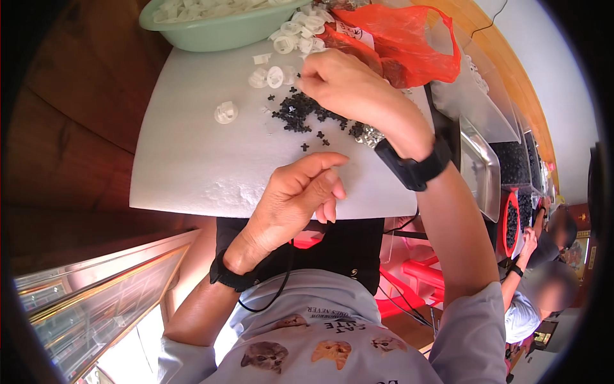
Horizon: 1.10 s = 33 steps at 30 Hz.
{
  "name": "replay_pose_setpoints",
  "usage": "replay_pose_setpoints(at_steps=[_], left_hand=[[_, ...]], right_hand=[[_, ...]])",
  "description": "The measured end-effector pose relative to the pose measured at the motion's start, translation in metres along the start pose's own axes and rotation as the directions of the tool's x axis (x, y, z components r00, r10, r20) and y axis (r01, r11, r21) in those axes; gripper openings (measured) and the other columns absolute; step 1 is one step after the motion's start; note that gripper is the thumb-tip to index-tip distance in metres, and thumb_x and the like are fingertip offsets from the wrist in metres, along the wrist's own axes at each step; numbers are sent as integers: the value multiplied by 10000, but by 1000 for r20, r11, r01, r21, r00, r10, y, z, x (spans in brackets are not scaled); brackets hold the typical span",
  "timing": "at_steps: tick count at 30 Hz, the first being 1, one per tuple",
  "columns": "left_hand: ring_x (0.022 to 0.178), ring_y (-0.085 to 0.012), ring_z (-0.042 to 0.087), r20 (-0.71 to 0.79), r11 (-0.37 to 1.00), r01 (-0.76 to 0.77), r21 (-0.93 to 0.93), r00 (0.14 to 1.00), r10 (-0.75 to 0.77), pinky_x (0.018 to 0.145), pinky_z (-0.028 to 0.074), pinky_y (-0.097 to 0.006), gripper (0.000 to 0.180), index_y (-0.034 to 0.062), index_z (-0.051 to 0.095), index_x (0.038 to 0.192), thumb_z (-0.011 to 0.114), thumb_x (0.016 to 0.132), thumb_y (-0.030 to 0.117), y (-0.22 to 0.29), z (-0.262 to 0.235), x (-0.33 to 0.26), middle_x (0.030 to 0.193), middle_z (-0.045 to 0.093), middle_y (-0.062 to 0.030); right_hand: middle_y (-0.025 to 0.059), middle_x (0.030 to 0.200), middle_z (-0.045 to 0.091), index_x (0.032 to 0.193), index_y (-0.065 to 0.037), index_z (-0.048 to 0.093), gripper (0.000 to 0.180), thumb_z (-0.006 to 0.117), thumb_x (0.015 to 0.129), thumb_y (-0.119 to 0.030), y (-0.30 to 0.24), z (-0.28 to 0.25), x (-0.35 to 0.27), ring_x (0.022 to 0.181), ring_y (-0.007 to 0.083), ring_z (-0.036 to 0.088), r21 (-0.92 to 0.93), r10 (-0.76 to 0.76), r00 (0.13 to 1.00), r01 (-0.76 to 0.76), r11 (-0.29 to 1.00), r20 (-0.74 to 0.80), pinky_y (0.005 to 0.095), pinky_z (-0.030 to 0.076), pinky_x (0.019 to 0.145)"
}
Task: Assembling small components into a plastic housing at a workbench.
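Note:
My right hand (348, 83) reaches out over a white board (192, 153), its fingertips closed at a pile of small black parts (300, 112) and close to some white round plastic parts (275, 77). Whether it pinches a part I cannot tell. My left hand (297, 192) rests at the board's near edge, fingers loosely curled, holding nothing visible. One white part (226, 112) lies alone to the left. Both wrists wear black bands.
A green basin (211, 29) of white parts stands at the far edge. A red plastic bag (400, 41) lies beside it. To the right are a metal tray (480, 169) and bins of black parts (515, 163). Other people sit at lower right.

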<state>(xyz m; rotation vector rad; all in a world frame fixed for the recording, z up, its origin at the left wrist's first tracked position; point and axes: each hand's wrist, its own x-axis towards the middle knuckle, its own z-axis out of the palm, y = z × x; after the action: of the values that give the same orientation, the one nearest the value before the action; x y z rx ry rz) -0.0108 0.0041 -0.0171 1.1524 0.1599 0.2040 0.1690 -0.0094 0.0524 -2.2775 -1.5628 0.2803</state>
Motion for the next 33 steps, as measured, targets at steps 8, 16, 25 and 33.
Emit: replay_pose_setpoints(at_steps=[8,16,25,33], left_hand=[[626,-79,562,36,1000,-15,-13,999,15,581,463,-202,292,-16,523,1225,440,999,148,1,-3,-1,849,610,-68],[622,-95,569,-11,1000,-5,5,1000,5,582,469,-214,341,-13,468,1279,459,992,171,3,-3,-1,861,611,-85],[645,-125,584,-8,994,-112,3,994,112,595,497,-239,530,20,244,1437,466,962,97,3,1,2,998,577,-122],[658,-117,589,31,996,-82,45,996,81,604,497,-239,460,-34,398,1350,513,968,197,1,1,5,931,611,-90]], right_hand=[[199,687,592,757,40,609,264,598,822,-216,0,38,30,680,335,602,-14,49,990,-51,999,-131,424,453,659],[84,580,507,808,28,579,209,562,864,-172,-20,-3,-25,543,146,463,88,74,985,-60,994,-157,322,372,511],[-41,696,496,841,-31,570,191,518,946,-182,-7,1,-110,606,35,410,609,181,979,-199,768,92,217,320,508],[46,793,625,920,19,610,205,547,934,-176,8,12,-126,794,100,600,784,175,977,-205,586,124,253,469,697]])
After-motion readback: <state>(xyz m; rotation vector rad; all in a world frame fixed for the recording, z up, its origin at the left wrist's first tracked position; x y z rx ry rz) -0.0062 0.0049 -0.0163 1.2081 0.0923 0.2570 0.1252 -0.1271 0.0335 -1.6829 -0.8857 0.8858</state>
